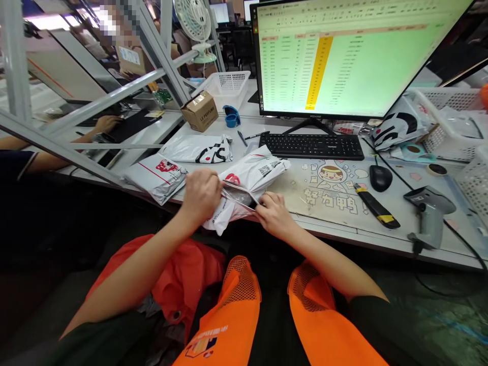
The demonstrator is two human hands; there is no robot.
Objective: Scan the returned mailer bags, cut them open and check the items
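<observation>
A white plastic mailing bag [249, 173] lies at the desk's front edge, its mouth spread apart toward me. On the mouth's left side my left hand [203, 195] is closed, gripping the edge. My right hand [275, 213] pinches the opposite side. Inside the opening something greyish and clear-looking shows, too dim to name. Part of the bag hangs over the desk edge. Just left of my left hand lies another white mailing bag [158, 175] with a red print, and behind it a bag with black print [200, 149].
Behind are a keyboard [310, 145], monitor [343, 61], cardboard box [200, 112] and blue-lidded container [231, 117]. To the right lie a utility knife [377, 205], mouse [380, 177] and barcode scanner [430, 213]. A metal frame [110, 96] stands left; another person's hand [108, 123] is beyond it.
</observation>
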